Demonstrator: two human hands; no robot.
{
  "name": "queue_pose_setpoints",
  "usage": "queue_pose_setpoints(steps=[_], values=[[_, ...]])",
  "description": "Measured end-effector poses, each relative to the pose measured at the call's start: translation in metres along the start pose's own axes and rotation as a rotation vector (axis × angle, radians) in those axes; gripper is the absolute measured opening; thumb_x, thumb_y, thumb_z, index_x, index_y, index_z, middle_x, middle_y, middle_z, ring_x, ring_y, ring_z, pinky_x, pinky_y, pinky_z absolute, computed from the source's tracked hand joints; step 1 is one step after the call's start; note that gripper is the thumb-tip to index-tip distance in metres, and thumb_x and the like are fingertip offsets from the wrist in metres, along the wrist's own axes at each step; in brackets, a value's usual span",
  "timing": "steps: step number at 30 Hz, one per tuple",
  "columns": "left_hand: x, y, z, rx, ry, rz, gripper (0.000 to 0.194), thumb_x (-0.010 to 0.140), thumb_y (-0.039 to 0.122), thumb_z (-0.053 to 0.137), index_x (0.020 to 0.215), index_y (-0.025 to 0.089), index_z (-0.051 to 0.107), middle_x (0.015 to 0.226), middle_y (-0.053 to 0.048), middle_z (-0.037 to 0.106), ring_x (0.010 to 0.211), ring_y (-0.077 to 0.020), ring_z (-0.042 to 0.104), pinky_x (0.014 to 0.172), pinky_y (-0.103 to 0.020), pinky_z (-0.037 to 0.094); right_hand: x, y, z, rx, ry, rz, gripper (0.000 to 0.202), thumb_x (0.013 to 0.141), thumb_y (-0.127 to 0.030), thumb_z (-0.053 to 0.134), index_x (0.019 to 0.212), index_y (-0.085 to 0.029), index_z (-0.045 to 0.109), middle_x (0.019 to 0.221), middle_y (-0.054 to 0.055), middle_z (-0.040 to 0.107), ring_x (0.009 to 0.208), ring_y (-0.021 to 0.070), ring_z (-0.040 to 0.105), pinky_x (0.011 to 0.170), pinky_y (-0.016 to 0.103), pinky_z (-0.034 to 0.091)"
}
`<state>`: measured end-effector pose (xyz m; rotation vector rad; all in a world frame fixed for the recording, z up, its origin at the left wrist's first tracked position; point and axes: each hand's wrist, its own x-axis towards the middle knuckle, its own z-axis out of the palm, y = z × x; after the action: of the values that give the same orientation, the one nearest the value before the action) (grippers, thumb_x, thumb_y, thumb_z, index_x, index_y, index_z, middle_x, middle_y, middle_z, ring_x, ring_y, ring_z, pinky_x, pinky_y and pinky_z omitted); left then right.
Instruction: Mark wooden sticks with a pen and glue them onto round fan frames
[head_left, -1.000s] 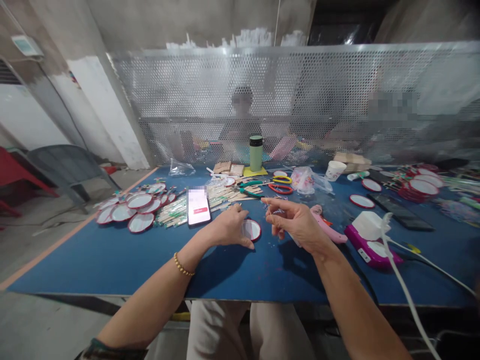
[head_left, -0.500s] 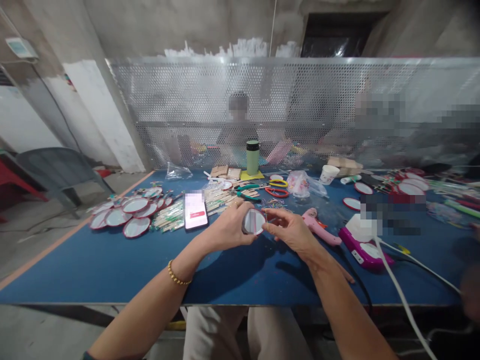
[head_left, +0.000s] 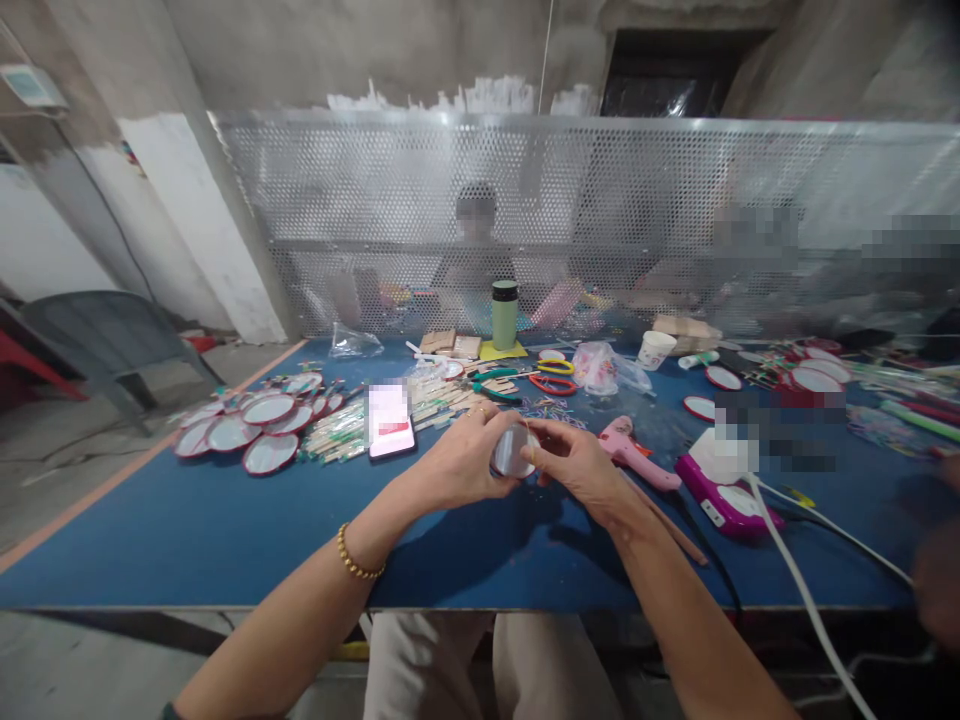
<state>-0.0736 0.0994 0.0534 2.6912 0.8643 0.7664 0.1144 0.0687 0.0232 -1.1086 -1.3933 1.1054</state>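
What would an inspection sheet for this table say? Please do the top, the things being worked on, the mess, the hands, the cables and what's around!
Surface: blue table top, bare patches along the front edge.
Job's things: one small round disc, held between both hands.
Clutter: red-rimmed discs piled at the left; phone, thin sticks, pink glue gun and paper cup lying or standing about.
Hands: left hand grips the disc's left side, right hand its right.
Cables: white cable beside the purple power block, crossing the front edge.
Surroundings: perforated metal screen behind, grey chair at the left.
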Motion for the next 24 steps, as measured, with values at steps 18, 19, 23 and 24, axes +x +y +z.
queue_pose_setpoints(steps=[18, 19, 23, 24], values=[[0.004, -0.004, 0.002, 0.226, 0.16, -0.089, 0.053, 0.072, 0.031, 0.07, 0.121, 0.016, 0.057, 0.107, -0.013, 0.06, 0.101, -0.03, 0.06, 0.086, -0.042, 0.051, 0.001, -0.003, 0.018, 0.235, 0.111, 0.055, 0.038, 0.067, -0.05, 0.08, 0.086, -0.018, 0.075, 0.083, 0.003, 0.071, 0.071, 0.0171, 0.065, 0.056, 0.029, 0.058], [0.004, -0.004, 0.002, 0.251, 0.176, -0.119, 0.054, 0.072, 0.032, 0.07, 0.122, 0.016, 0.056, 0.108, -0.013, 0.06, 0.102, -0.0307, 0.06, 0.087, -0.043, 0.051, 0.0, -0.004, 0.019, 0.244, 0.124, 0.051, 0.038, 0.066, -0.049, 0.081, 0.087, -0.018, 0.075, 0.085, 0.003, 0.071, 0.075, 0.0181, 0.066, 0.06, 0.03, 0.059], [0.005, -0.009, 0.003, 0.295, 0.227, -0.196, 0.061, 0.072, 0.032, 0.072, 0.127, 0.014, 0.054, 0.111, -0.014, 0.06, 0.105, -0.0321, 0.059, 0.092, -0.045, 0.049, 0.0, -0.004, 0.021, 0.232, 0.187, 0.036, 0.037, 0.063, -0.041, 0.084, 0.091, -0.019, 0.074, 0.093, 0.004, 0.073, 0.083, 0.0196, 0.069, 0.067, 0.031, 0.061], [0.005, -0.01, 0.004, 0.295, 0.239, -0.21, 0.062, 0.071, 0.033, 0.073, 0.128, 0.014, 0.054, 0.111, -0.014, 0.059, 0.105, -0.0322, 0.059, 0.092, -0.045, 0.049, 0.0, -0.003, 0.02, 0.217, 0.2, 0.038, 0.036, 0.062, -0.039, 0.085, 0.09, -0.019, 0.074, 0.091, 0.004, 0.074, 0.08, 0.0194, 0.069, 0.067, 0.032, 0.06]])
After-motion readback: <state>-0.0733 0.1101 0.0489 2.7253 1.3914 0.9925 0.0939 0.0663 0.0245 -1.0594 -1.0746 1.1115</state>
